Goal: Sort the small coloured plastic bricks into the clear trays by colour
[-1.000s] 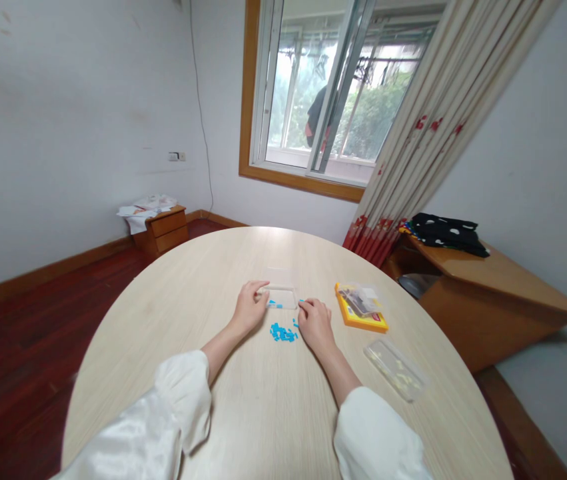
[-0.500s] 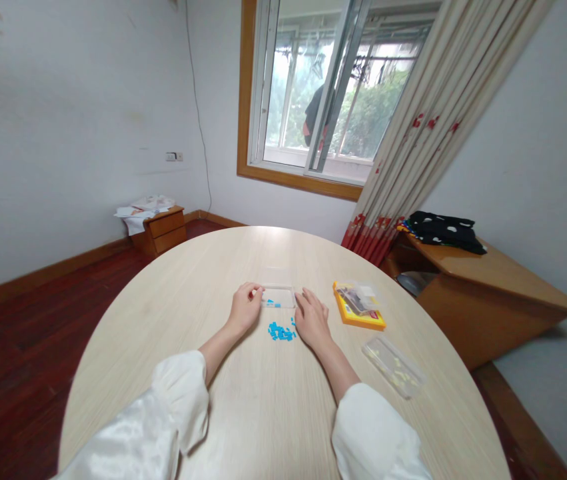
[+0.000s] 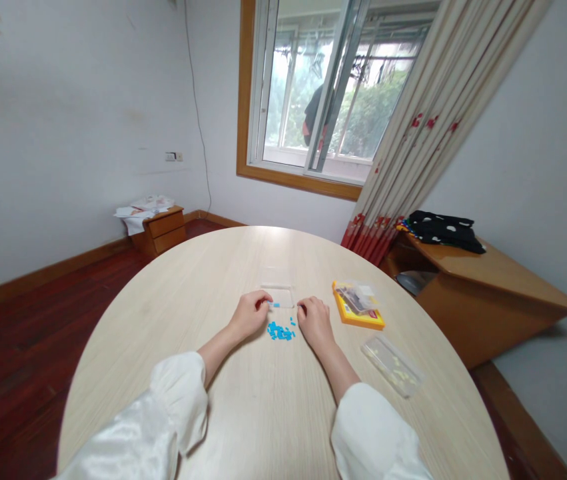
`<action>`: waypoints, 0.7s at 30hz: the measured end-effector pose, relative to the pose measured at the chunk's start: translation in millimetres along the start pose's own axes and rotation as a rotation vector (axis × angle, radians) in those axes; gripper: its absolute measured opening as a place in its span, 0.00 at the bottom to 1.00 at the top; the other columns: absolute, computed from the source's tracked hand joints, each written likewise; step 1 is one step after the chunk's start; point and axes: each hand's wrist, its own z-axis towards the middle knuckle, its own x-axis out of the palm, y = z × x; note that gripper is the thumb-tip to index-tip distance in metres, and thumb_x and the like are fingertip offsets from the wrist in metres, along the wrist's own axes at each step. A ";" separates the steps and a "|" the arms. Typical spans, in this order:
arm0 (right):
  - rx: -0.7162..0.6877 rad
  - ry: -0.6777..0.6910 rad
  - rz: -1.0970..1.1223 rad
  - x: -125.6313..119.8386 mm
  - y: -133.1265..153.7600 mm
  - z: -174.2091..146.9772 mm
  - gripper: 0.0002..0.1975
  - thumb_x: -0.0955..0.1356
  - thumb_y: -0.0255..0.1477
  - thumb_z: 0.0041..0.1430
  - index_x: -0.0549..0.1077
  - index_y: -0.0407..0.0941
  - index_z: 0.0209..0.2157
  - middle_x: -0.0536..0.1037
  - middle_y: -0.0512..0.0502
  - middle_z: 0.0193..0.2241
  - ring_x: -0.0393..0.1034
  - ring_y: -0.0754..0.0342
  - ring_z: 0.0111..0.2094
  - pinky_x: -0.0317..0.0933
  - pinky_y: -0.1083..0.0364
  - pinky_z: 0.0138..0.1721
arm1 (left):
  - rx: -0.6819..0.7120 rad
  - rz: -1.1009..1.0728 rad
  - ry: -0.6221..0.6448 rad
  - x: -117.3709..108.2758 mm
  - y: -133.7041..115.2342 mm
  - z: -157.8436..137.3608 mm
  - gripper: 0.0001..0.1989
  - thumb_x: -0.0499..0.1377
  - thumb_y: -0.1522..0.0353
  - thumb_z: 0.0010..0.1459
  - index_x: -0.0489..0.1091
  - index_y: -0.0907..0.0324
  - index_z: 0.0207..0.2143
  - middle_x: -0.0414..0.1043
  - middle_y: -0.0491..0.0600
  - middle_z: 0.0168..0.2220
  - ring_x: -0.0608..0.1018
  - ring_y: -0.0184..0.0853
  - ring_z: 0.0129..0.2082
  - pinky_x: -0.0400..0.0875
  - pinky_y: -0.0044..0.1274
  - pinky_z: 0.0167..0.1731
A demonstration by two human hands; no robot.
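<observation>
A clear plastic box point(image 3: 283, 298) with its lid point(image 3: 277, 275) folded back lies on the table, a few small blue pieces point(image 3: 276, 305) at its front left. My left hand point(image 3: 250, 315) is at the box's front left corner, thumb and fingers drawn together; whatever is between them is too small to make out. Just right of the box, my right hand point(image 3: 315, 323) rests low with fingers curled inward and tips close together, their contents hidden. Between the hands, nearer to me, lies a loose pile of small blue pieces point(image 3: 280, 331), with a couple of stray ones beside it.
To the right sits a yellow box point(image 3: 360, 321) with a clear case of dark pieces point(image 3: 358, 300) on top. Closer to me is a clear case of pale yellow pieces point(image 3: 393, 365). The round table's edge point(image 3: 128, 283) curves around; a wooden desk point(image 3: 503, 287) stands beyond it.
My left hand has shifted slightly right and toward me, now covering the box's left front corner. My right hand has curled its fingers in and drawn slightly toward me.
</observation>
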 end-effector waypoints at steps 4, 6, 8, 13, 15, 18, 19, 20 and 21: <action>-0.021 -0.061 0.094 0.7 -3.8 0.5 0.10 0.60 0.23 0.56 0.73 0.43 0.30 0.74 0.43 0.29 0.66 0.50 0.34 0.56 0.53 0.38 | -0.084 -0.027 -0.008 -3.1 -4.2 1.2 0.11 0.49 0.76 0.47 0.71 0.63 0.25 0.68 0.43 0.20 0.68 0.28 0.22 0.62 0.19 0.26; -0.031 -0.103 0.147 -3.3 -1.7 0.2 0.10 0.60 0.25 0.57 0.72 0.42 0.32 0.75 0.42 0.30 0.66 0.50 0.34 0.58 0.53 0.38 | -0.117 -0.040 -0.018 -4.4 -6.2 2.0 0.11 0.49 0.75 0.47 0.70 0.62 0.24 0.67 0.43 0.19 0.67 0.28 0.21 0.61 0.19 0.25; -0.058 -0.161 0.222 -8.8 2.4 -0.3 0.11 0.59 0.27 0.58 0.73 0.42 0.34 0.75 0.41 0.31 0.66 0.50 0.35 0.60 0.53 0.39 | -0.133 -0.051 -0.028 -4.9 -7.6 2.4 0.10 0.49 0.75 0.46 0.70 0.62 0.23 0.66 0.42 0.18 0.67 0.28 0.21 0.61 0.20 0.26; -0.177 -0.160 0.359 -15.5 12.6 -1.0 0.16 0.58 0.27 0.60 0.71 0.43 0.45 0.76 0.40 0.40 0.66 0.50 0.44 0.59 0.49 0.46 | -0.139 -0.066 -0.037 -4.3 -8.2 2.7 0.10 0.49 0.74 0.46 0.70 0.62 0.22 0.67 0.43 0.19 0.67 0.28 0.21 0.62 0.20 0.26; -0.203 -0.119 0.358 -15.2 14.0 -0.9 0.19 0.58 0.26 0.59 0.67 0.44 0.51 0.74 0.40 0.45 0.64 0.49 0.47 0.57 0.48 0.49 | -0.140 -0.064 -0.036 -4.2 -7.7 2.7 0.10 0.49 0.74 0.46 0.70 0.62 0.22 0.67 0.43 0.19 0.67 0.28 0.21 0.62 0.20 0.26; -0.194 -0.115 0.354 -15.7 14.5 -1.2 0.19 0.59 0.25 0.59 0.67 0.43 0.51 0.74 0.40 0.44 0.64 0.49 0.46 0.58 0.48 0.48 | -0.140 -0.066 -0.034 -4.3 -7.0 2.6 0.10 0.49 0.75 0.46 0.70 0.62 0.23 0.68 0.43 0.19 0.68 0.28 0.21 0.63 0.20 0.26; -0.188 -0.124 0.360 -16.4 14.5 -1.5 0.17 0.59 0.25 0.58 0.69 0.43 0.48 0.75 0.40 0.41 0.64 0.50 0.44 0.58 0.49 0.47 | -0.140 -0.068 -0.032 -4.3 -6.8 2.6 0.11 0.49 0.75 0.46 0.70 0.62 0.23 0.68 0.43 0.19 0.68 0.28 0.22 0.63 0.20 0.27; -0.183 -0.133 0.366 -17.3 14.5 -1.9 0.15 0.59 0.24 0.57 0.72 0.43 0.43 0.75 0.41 0.37 0.65 0.50 0.41 0.59 0.50 0.45 | -0.142 -0.070 -0.030 -4.3 -6.8 2.6 0.11 0.49 0.75 0.46 0.71 0.62 0.23 0.68 0.43 0.19 0.68 0.29 0.22 0.63 0.20 0.27; -0.178 -0.140 0.372 -18.1 14.6 -2.3 0.13 0.59 0.23 0.55 0.73 0.43 0.37 0.75 0.43 0.33 0.65 0.51 0.39 0.59 0.51 0.42 | -0.145 -0.071 -0.030 -4.3 -6.9 2.7 0.11 0.49 0.75 0.46 0.71 0.62 0.23 0.68 0.43 0.19 0.68 0.29 0.22 0.63 0.20 0.28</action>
